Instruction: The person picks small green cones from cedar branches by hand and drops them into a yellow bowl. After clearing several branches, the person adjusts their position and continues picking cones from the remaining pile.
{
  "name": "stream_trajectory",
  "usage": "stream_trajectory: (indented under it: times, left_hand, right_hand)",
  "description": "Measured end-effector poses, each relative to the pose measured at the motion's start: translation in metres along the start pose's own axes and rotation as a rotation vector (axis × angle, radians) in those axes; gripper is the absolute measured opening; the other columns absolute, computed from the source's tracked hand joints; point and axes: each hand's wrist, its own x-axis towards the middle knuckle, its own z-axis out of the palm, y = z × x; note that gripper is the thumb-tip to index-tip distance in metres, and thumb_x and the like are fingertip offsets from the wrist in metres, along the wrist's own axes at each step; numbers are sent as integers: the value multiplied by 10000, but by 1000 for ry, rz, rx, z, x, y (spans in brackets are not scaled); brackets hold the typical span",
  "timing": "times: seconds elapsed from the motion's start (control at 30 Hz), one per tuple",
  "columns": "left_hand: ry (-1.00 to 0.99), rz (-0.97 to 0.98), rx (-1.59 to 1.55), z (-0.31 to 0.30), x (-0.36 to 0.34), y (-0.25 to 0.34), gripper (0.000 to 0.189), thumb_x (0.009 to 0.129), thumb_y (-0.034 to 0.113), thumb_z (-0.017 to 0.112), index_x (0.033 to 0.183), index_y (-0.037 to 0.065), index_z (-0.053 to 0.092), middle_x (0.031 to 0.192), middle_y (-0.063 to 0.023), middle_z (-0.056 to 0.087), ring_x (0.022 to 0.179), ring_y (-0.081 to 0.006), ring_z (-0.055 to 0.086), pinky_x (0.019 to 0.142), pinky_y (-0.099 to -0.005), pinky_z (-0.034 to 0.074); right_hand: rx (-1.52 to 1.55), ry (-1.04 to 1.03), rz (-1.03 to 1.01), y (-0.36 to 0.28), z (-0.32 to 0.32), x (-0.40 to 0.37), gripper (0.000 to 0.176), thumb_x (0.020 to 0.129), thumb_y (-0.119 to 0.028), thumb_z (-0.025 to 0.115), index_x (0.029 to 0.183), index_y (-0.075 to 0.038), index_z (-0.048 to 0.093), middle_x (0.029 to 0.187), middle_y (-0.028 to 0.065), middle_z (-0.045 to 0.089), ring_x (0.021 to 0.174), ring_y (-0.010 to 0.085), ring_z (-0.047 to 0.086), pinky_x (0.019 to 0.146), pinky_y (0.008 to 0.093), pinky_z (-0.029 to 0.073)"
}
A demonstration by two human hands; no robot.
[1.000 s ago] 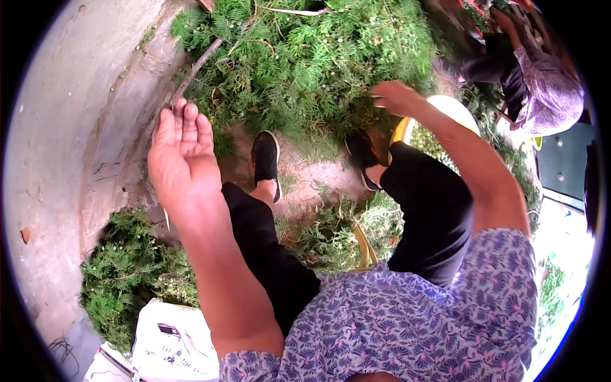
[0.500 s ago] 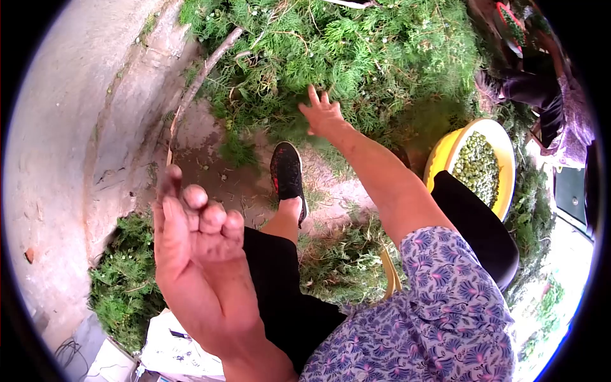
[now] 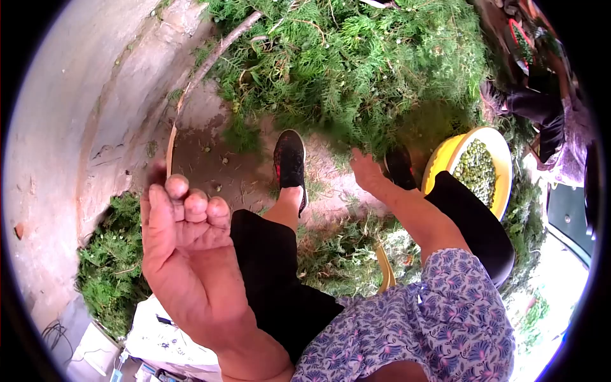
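My left hand (image 3: 197, 267) is raised close to the camera, palm toward me, its fingers loosely bent and the palm bare. Behind its fingertips runs the thin peeled end of a long branch (image 3: 216, 54). My right hand (image 3: 369, 172) reaches low over the ground between my shoes, at the near edge of a large heap of green conifer branches (image 3: 356, 70). Its fingers are blurred, and I cannot tell whether they hold a sprig. Right of this hand stands a yellow basin (image 3: 439, 153) with many small green cones or berries (image 3: 474, 169).
More cut greenery lies by my seat (image 3: 337, 254) and at the lower left (image 3: 114, 261). A concrete wall (image 3: 70, 140) rises on the left. A white box (image 3: 159, 337) stands at the bottom left. Another person (image 3: 547, 114) sits at the upper right.
My right hand has drawn back from the heap toward me and to the right; its fingers were spread before. My left hand has shifted slightly left. The view has tilted a little.
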Motion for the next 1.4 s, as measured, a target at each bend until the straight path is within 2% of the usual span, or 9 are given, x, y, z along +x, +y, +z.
stream_trajectory:
  times: [0.2, 0.3, 0.43, 0.6, 0.73, 0.8, 0.9, 0.97, 1.4]
  left_hand:
    - [-44, 12, -40, -10, -1, 7, 308, 926, 96, 418, 1216, -1, 384, 894, -48, 505, 738, -133, 475, 692, -288, 409]
    - [23, 42, -52, -8, 0, 10, 293, 915, 123, 450, 1183, 10, 415, 854, -68, 527, 698, -149, 501, 652, -302, 417]
    - [-19, 14, -50, -10, -2, 11, 316, 933, 93, 396, 1231, -10, 367, 871, -54, 485, 724, -138, 448, 688, -289, 386]
    - [15, 13, -79, -10, -4, 15, 300, 935, 100, 394, 1214, -8, 380, 868, -59, 481, 724, -144, 449, 690, -293, 387]
    - [19, 2, -104, -10, -9, 13, 298, 937, 103, 391, 1214, -5, 377, 864, -59, 479, 720, -144, 449, 690, -294, 390]
    - [18, -12, -89, -10, -11, 12, 293, 937, 106, 394, 1210, 2, 374, 858, -55, 476, 717, -144, 450, 690, -294, 395]
    - [7, -31, -105, -12, -11, 12, 286, 934, 107, 401, 1204, 14, 375, 853, -51, 472, 719, -140, 451, 686, -294, 399]
    - [5, -28, -93, -12, -10, 13, 286, 932, 111, 409, 1201, 19, 377, 848, -48, 471, 714, -137, 451, 681, -296, 401]
    - [160, -41, -50, -15, -10, 10, 273, 889, 126, 498, 1130, 4, 453, 755, -109, 567, 606, -184, 530, 585, -327, 421]
  right_hand:
    - [-36, 164, -304, -79, -40, 92, 34, 656, -58, 585, 668, -49, 616, 947, 88, 544, 849, 286, 541, 625, 385, 493]
    - [36, 107, -416, -118, -59, 152, 221, 667, -56, 601, 887, -47, 624, 1112, 141, 511, 1032, 315, 499, 780, 420, 468]
    - [-294, 99, -82, -123, -56, 193, 722, 751, -101, 606, 1371, -103, 235, 1437, 148, 183, 1319, 306, 213, 1038, 547, 194]
    - [-341, -74, -130, -55, -49, 157, 515, 724, -94, 603, 1215, -81, 448, 1141, 95, 470, 1077, 256, 450, 1025, 522, 253]
    - [-288, -118, -112, -19, -46, 114, 431, 715, -71, 598, 1135, -46, 506, 1094, 114, 498, 1063, 255, 460, 1018, 502, 263]
    - [-663, -234, -204, -25, -50, 97, 295, 765, -101, 584, 1051, -33, 570, 1147, 157, 458, 992, 275, 523, 910, 451, 409]
    - [-393, -537, -41, -74, -66, 119, 291, 741, -67, 596, 1023, 2, 576, 1200, 182, 433, 896, 287, 574, 734, 395, 513]
    - [-256, -259, -382, -102, -78, 146, 380, 732, -32, 600, 1102, 31, 547, 1291, 191, 369, 814, 282, 606, 621, 360, 541]
    - [-76, -197, -75, -142, -43, 222, 280, 719, -11, 568, 997, -45, 583, 1188, 95, 398, 1059, 277, 477, 845, 346, 469]
